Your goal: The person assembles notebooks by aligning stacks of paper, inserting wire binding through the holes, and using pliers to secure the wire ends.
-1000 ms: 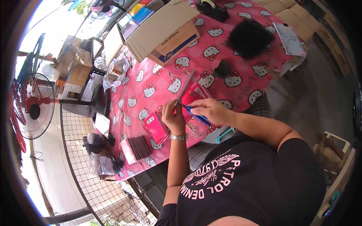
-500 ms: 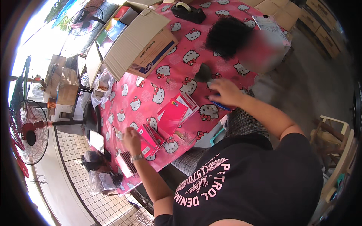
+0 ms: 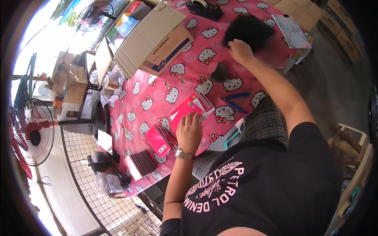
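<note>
Outdoor setup, pink cartoon-cat cloth over the counter [image 3: 157, 94], wire fence and a standing fan [image 3: 33, 137] off to the left. Nearest: left hand [image 3: 189, 131] lying flat, fingers together, palm down on the lower edge of a red booklet [image 3: 189, 110], gripping nothing, probably just pinning it so it stays put. Just left of that, a second red spiral notebook [image 3: 159, 141], and nearer the counter's edge a stack of dark spiral-bound pads [image 3: 141, 164], likely parked within easy reach. Two blue pens [image 3: 236, 101] lying loose to the right of the booklet, touched by neither hand. Farther out, a small dark tuft [image 3: 219, 72]. Farthest: right hand [image 3: 240, 51] stretched out, fingers curled into the edge of a big black fluffy pile [image 3: 248, 29]; can't tell if actually pinching any. Cardboard box [image 3: 151, 37] and tape dispenser [image 3: 204, 8] at the back.
</note>
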{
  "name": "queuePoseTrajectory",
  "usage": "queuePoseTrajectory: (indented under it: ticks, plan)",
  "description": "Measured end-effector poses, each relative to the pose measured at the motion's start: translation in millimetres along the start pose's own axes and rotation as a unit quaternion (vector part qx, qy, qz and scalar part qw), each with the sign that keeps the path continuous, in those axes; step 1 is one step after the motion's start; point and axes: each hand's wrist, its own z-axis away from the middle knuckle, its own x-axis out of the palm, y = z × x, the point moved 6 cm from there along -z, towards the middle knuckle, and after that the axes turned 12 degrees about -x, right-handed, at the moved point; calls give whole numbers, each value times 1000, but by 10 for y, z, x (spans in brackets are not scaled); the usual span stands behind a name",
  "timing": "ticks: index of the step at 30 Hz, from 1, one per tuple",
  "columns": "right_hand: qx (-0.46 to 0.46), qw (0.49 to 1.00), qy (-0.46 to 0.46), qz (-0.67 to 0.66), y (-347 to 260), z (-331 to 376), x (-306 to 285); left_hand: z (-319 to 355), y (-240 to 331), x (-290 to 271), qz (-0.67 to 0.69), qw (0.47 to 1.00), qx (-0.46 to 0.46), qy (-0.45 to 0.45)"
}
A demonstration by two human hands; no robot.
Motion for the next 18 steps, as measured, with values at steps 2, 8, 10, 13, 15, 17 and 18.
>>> queuePoseTrajectory:
  ticks: [2,8,10,13,15,17,18]
  plan:
    - [32,989,104,-96,-60,47,-269,-71,-88,-128,59,997,-4,-43]
    - [95,873,33,-477,-769,233,-629,-449,-232,-398,22,1000,3,8]
    - [114,767,-26,-631,-1222,501,-446,-469,-200,-265,3,999,0,49]
    - [79,785,3,-614,-1782,816,-539,-475,-297,-156,43,997,-48,40]
    - [31,833,98,-544,-2123,1028,-467,-521,-208,-109,65,997,-40,33]
    - [32,817,106,-566,-2455,1071,-466,-551,-138,-96,86,996,-21,31]
    - [27,806,106,-582,-2525,1051,-485,-524,-120,-128,86,996,-13,28]
